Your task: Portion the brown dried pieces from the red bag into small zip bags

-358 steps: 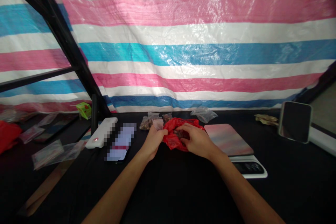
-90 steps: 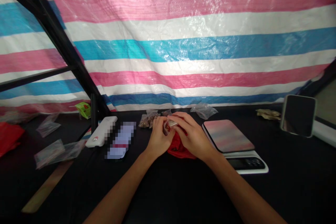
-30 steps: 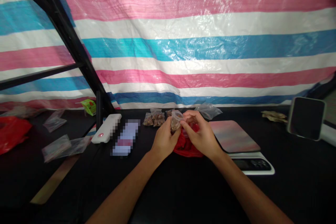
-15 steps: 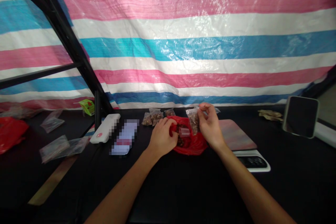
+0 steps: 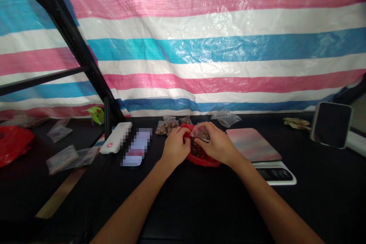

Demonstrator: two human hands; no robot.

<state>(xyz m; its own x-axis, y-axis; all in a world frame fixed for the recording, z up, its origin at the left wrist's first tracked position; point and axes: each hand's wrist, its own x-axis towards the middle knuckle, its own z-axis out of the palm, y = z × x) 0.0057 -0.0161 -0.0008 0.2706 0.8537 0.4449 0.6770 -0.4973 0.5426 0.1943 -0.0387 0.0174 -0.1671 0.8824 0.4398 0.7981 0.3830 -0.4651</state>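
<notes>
My left hand (image 5: 175, 146) grips the rim of a red plastic bag (image 5: 207, 162) that lies on the black table cloth, its inside holding dark brown pieces. My right hand (image 5: 215, 143) is shut on a small transparent zip bag (image 5: 200, 132) of brown pieces, just above the red bag's mouth and touching my left fingers. Behind my left hand stand several small filled bags (image 5: 167, 127) of similar brown pieces, apart from my hands.
To the right lies a digital scale (image 5: 274, 174) under a pink-grey pad (image 5: 253, 145), with a loose transparent bag (image 5: 225, 118) behind it. To the left are a white power bank (image 5: 116, 137), a pixelated phone (image 5: 136, 147) and a black metal frame post (image 5: 107, 122).
My right hand has come down and left from above the scale, bringing the small bag over the red bag's mouth. My left hand now pinches the red bag's rim.
</notes>
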